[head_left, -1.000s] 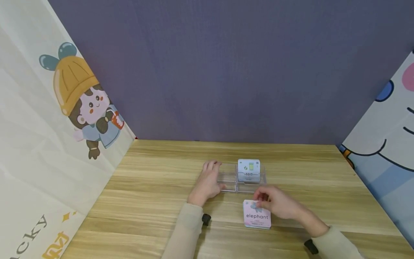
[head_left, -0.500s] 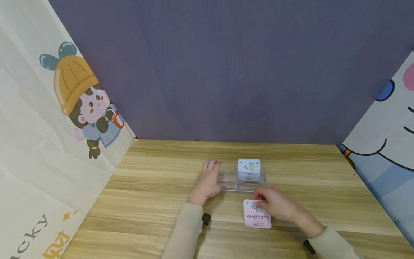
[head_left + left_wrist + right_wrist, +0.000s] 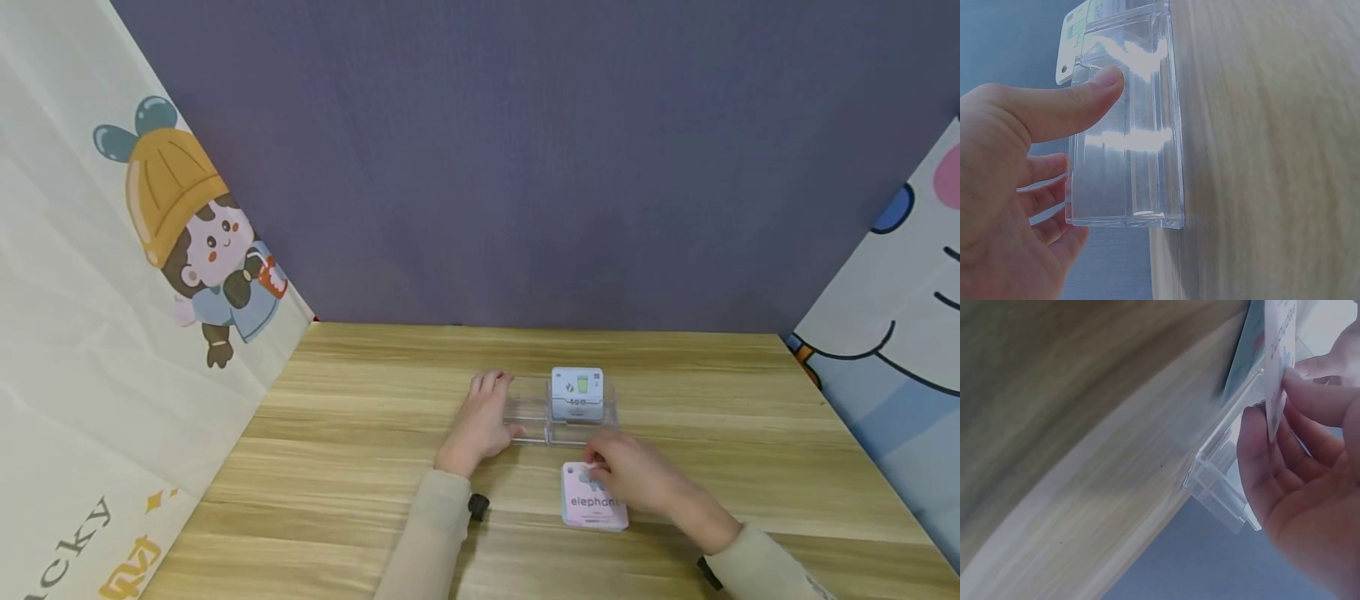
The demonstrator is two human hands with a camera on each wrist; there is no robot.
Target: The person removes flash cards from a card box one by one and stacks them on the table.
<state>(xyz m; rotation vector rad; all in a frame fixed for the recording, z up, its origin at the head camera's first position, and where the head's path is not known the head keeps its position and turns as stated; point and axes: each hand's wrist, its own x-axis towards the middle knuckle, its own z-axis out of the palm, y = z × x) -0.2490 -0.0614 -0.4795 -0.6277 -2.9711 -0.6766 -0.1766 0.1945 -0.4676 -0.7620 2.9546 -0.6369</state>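
My left hand (image 3: pixel 474 425) grips the left end of a clear plastic divided box (image 3: pixel 527 410). In the left wrist view the thumb lies on the box's near wall, and the fingers are at its far side. A tea flash card (image 3: pixel 576 408) stands upright in the box's right half. In front of the box my right hand (image 3: pixel 641 475) pinches the top of a pink elephant flash card (image 3: pixel 588 502) between thumb and fingers. A bluish card (image 3: pixel 1249 350) shows behind the pinched card in the right wrist view. The right hand covers part of the elephant picture.
The box stands on a wood-grain table (image 3: pixel 360 467). A dark blue-grey panel (image 3: pixel 480 167) rises behind the table. Printed white sheets hang at both sides, the left sheet (image 3: pixel 75 333) with a cartoon figure.
The right hand has shifted slightly left and up with the elephant card, and a bluish edge now shows along the card's left side. The left hand and box stay put.
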